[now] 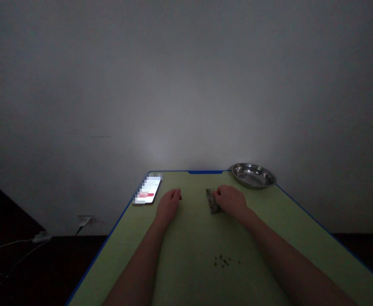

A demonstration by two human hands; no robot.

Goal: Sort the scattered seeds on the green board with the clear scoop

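Note:
My right hand (233, 199) is closed at the right side of a small, flat, dark-and-pale speckled packet (214, 204) lying on the table. The fingers cover part of it, and the dim light hides what it is made of. To the left, my left hand (169, 206) rests on the tabletop with its fingers curled in; nothing shows in it. Several small brown bits (224, 261), like seeds or pellets, lie scattered between my forearms, nearer to me than the packet.
A phone (148, 190) with a lit screen lies at the table's far left. At the far right corner sits a shiny metal bowl (253, 176). The pale green table (189, 263) has a blue edge and meets a grey wall. Cables (41, 237) run low on the left.

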